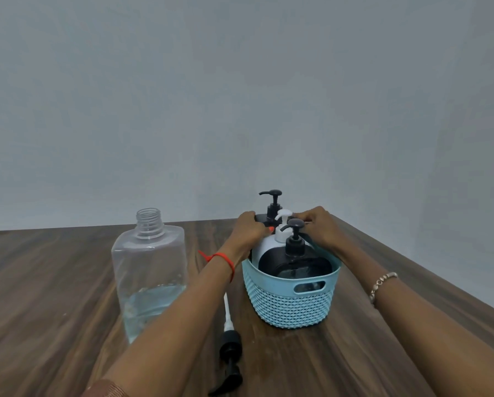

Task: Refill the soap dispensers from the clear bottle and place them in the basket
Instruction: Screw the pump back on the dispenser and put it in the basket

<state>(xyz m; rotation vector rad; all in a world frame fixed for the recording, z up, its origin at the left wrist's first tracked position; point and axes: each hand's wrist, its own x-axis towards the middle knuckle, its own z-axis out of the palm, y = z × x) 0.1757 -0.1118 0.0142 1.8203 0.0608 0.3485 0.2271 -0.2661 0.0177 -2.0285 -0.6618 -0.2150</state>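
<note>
A blue basket [291,308] stands on the wooden table [53,282], close to its right edge and not far from the far right corner. Three soap dispensers stand upright in it, in a row running away from the person: a black dispenser [294,253] nearest, a white dispenser [268,245] just behind it, and a second black dispenser [273,207] at the far end.

Both hands reach over the basket to that far dispenser. The left hand [251,227] has its fingers curled around the dispenser's left shoulder, and the right hand [317,224] grips its right side with bent fingers. A red thread [225,259] circles the left wrist and a bracelet [381,283] the right.

The clear bottle [151,270] stands upright to the left of the basket, well apart from it, uncapped and holding clear liquid in its lower part. A loose black pump [230,348] with a white tube lies on the table between bottle and basket, toward the near edge.
</note>
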